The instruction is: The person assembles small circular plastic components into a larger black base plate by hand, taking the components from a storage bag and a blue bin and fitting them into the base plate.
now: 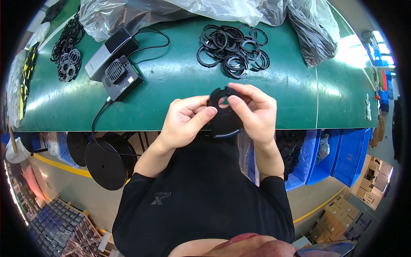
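Observation:
Both hands hold one black plastic part (224,121) just above the table's front edge. A round hole pierces its upper half, a notch shows at the top, and its lower end is wider with a curved rim. My left hand (183,122) pinches the left side between thumb and fingers. On the other side, my right hand (258,112) presses its thumb beside the hole, fingers at the top edge. Whether a separate ring is seated around the hole, I cannot tell. Beyond the hands lies a loose heap of black rings (235,62).
Left on the green table (171,85) stand a grey-black device with a cable (122,79) and smaller black rings (68,64). Clear plastic bags (317,34) line the back. Below the edge are a round black stool (105,165) and blue bins (349,156).

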The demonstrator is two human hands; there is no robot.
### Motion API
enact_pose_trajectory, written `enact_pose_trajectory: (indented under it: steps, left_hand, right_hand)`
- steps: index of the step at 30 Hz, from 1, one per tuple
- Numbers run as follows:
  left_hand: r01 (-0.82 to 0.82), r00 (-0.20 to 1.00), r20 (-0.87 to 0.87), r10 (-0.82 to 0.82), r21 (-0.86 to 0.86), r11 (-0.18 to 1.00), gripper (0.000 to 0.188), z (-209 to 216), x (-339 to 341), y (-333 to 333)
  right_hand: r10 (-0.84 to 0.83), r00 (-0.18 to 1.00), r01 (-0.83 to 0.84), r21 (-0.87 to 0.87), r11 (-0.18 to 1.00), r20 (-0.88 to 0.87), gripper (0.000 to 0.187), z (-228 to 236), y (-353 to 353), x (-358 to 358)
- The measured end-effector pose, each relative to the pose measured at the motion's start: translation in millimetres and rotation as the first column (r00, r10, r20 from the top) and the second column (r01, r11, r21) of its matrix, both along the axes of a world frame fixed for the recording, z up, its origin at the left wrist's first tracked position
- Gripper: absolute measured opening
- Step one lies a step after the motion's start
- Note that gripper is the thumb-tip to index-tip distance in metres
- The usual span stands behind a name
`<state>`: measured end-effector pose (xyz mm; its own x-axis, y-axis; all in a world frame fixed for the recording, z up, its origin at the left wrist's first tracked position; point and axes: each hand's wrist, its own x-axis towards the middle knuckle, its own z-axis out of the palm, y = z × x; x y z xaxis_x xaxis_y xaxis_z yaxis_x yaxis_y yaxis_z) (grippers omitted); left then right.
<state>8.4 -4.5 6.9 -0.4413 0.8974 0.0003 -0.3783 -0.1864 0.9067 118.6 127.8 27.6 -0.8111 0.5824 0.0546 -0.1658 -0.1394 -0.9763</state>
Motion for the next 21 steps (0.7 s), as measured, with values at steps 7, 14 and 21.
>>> enact_pose_trajectory:
  steps: [7, 14, 21]
  left_hand:
    - [-0.028, 0.998, -0.053, 0.028, 0.011, 1.0, 0.027, -6, 2, -1]
    - [-0.002, 0.999, -0.044, 0.001, -0.035, 0.999, 0.029, -1, -2, 0]
    - [-0.097, 0.994, -0.056, 0.098, 0.027, 0.995, 0.028, -5, 3, 1]
  right_hand:
    - [0.084, 0.995, -0.08, -0.074, 0.994, 0.055, 0.031, 0, -5, 1]
    - [-0.168, 0.985, 0.169, 0.328, 0.93, -0.032, 0.034, -6, 9, -7]
    - [0.052, 0.993, -0.048, -0.041, 0.998, 0.107, 0.031, -3, -3, -1]
